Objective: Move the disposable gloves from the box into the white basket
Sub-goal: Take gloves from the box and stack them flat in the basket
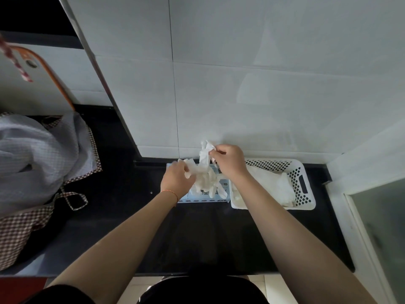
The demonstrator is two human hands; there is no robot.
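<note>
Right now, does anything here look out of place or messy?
Only a little. The gloves spill out of the box in a loose tangle, gripped by the left hand and right hand. Some already lie in the basket. Nothing looks damaged.

I note a black countertop (197,233) running before me, backed by a wall of large pale tiles (263,84) with thin dark grout lines. On the counter's left end I see a heap of grey quilted cloth (37,154) with brown-and-white checked trim (17,229); one checked strap loop (75,200) lies flat on the counter. Behind the cloth I see a white appliance with an orange curved band (47,69). At my right stands a white-framed frosted glass panel (381,224), close against the counter's end.
</note>
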